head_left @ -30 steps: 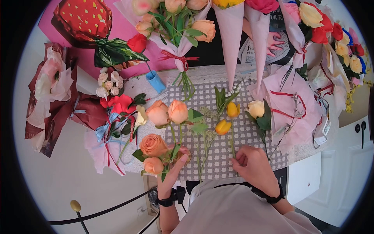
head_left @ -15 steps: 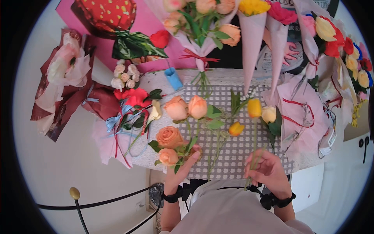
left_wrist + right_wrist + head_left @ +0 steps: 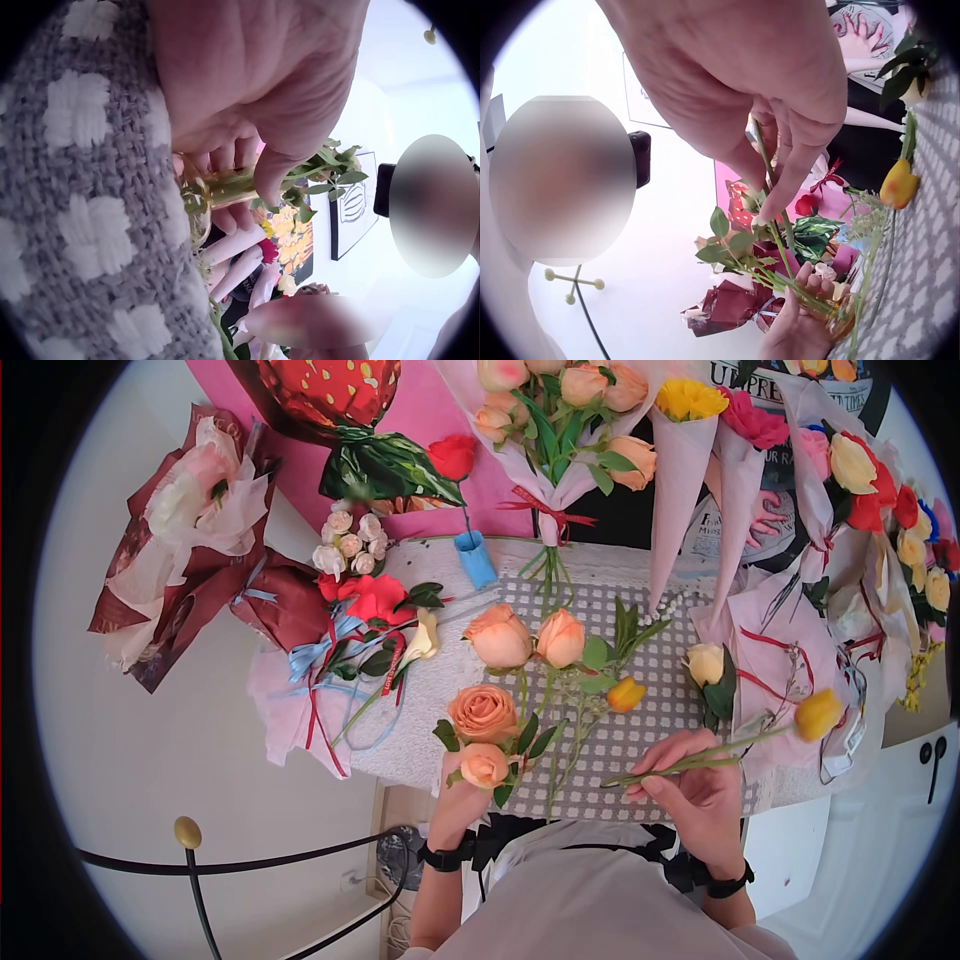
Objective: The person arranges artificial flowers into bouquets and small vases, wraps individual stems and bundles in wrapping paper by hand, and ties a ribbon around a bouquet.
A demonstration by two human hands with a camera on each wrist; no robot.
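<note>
Checked cloth [image 3: 672, 705] covers the bench [image 3: 410, 710]. My right hand [image 3: 700, 800] pinches a yellow tulip [image 3: 818, 714] low on its stem, bloom near pink paper [image 3: 752, 710]; light, bendy, I'd judge, petals delicate. My left hand [image 3: 460, 802] grips an amber glass vase [image 3: 231, 189]: probably slick, best held round.
</note>
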